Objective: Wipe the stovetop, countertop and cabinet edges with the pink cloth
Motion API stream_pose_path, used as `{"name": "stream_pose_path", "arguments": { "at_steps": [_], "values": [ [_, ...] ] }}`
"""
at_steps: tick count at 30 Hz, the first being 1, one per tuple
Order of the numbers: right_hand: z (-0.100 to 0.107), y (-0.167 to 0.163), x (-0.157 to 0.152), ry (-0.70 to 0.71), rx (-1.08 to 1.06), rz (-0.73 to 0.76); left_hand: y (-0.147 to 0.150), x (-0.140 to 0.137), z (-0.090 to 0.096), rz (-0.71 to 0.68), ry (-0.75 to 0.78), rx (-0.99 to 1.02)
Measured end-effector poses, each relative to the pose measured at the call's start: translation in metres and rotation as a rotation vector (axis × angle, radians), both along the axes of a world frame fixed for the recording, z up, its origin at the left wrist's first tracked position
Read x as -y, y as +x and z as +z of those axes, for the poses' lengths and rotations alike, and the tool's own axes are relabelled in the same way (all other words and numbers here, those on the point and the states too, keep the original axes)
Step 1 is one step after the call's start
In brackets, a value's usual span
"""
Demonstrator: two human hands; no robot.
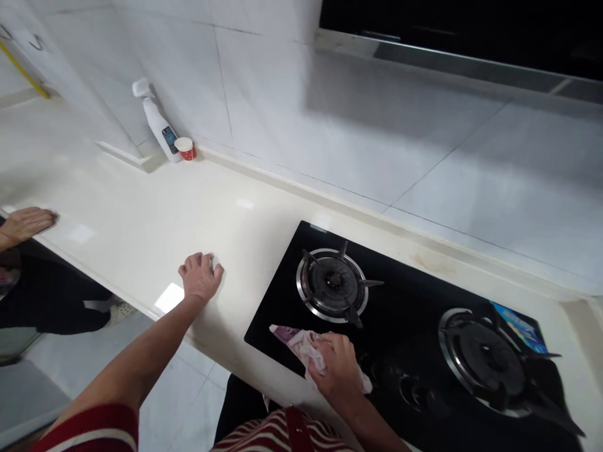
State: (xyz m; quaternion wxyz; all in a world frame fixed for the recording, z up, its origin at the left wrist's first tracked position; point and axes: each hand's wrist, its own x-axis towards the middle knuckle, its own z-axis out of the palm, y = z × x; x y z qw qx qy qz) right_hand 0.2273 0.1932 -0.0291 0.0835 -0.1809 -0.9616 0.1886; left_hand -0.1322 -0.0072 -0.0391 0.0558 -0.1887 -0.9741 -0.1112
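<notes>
A pale pink cloth (305, 346) with a purple patch lies bunched up, one corner stretched to a point, near the front edge of a glossy black two-burner stove (405, 295).

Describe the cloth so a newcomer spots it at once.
Find the black stove in the pale counter. Near its front edge, by the left burner, the person's right hand holds a crumpled cloth. Unlike the dark burner, it is pale pink, with a purplish patch toward its pointed end.
</notes>
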Motion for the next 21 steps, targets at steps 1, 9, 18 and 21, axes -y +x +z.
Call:
{"name": "stream_pose_path", "arguments": {
  "at_steps": [1,9,18,21],
  "values": [
    [-0.001,0.012,-0.002,0.009,0.018,-0.042,0.0,-0.001,0.0,0.003,-0.003,0.001],
    [-0.011,0.087,-0.001,-0.057,0.087,-0.231,-0.001,-0.002,0.003,0.006,0.009,-0.001],
    [-0.02,0.206,-0.024,0.014,0.182,-0.506,0.001,-0.009,0.01,0.022,-0.01,0.009],
    [-0.017,0.24,-0.024,-0.022,0.202,-0.62,0.0,-0.011,0.015,0.019,-0.034,0.054]
  ]
}}
